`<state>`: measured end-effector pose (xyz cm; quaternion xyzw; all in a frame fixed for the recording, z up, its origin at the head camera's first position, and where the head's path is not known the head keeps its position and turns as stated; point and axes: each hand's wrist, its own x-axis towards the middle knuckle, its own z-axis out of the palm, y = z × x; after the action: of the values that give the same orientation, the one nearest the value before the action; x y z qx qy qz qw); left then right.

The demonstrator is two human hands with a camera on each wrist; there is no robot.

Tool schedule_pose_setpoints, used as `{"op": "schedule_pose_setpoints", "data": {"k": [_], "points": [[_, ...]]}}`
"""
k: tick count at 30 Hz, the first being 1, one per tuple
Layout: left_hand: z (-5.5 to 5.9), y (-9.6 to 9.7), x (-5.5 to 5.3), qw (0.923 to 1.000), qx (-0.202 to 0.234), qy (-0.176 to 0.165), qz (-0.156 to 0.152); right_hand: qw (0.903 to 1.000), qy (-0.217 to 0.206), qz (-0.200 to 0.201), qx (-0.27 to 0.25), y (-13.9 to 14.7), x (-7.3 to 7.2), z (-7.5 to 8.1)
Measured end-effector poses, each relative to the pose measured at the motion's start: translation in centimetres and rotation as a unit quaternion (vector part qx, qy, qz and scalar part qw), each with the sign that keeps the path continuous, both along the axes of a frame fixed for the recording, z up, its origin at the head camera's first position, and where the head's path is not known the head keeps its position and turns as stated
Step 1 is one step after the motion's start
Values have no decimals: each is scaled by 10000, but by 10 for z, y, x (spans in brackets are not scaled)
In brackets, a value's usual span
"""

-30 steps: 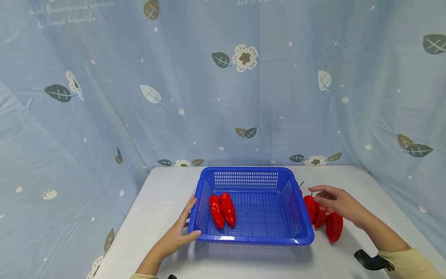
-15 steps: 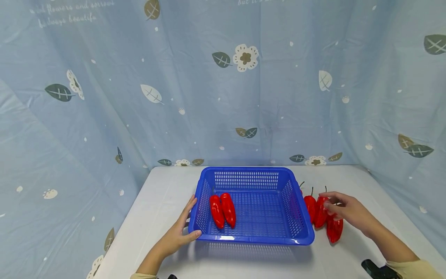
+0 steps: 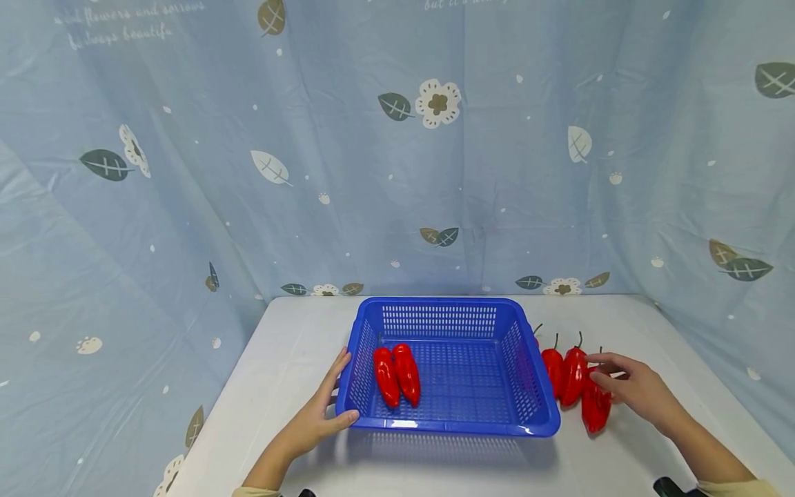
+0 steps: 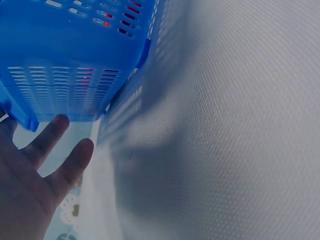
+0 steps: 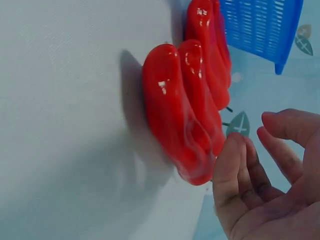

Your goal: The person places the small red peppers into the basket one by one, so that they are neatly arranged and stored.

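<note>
My left hand lies at the left front corner of a blue plastic basket, its thumb on the front rim and its straight fingers along the left side. In the left wrist view those fingers are spread beside the basket's slotted wall. Over the upper part of the rightmost red pepper hovers my right hand, fingers bent and thumb apart. The right wrist view shows nothing between the fingers, with the nearest red pepper just beyond the fingertips.
Inside the basket, two red peppers lie side by side at the left. More red peppers stand in a row along its right side, one partly hidden by the rim. Behind the white table hangs a blue patterned curtain.
My right hand has moved rightward and toward me along the row, from the peppers beside the basket to the rightmost one. The left hand and basket have stayed put.
</note>
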<state>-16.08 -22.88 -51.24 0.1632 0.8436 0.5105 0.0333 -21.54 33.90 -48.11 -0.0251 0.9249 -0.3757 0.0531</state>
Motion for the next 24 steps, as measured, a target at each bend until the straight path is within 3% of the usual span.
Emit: {"op": "schedule_pose_setpoints", "data": {"k": [12,18,24], "points": [[0,0,0,10000,11,-13,3,9977,-203,-452,453,8,0,-12],[-1,0,-1,10000,-31,-56,24,9956,-787,-497,75,5,-2,-21],[-1,0,-1,10000,-8,-49,19,9948,-911,-449,100,5,-3,-28]]}}
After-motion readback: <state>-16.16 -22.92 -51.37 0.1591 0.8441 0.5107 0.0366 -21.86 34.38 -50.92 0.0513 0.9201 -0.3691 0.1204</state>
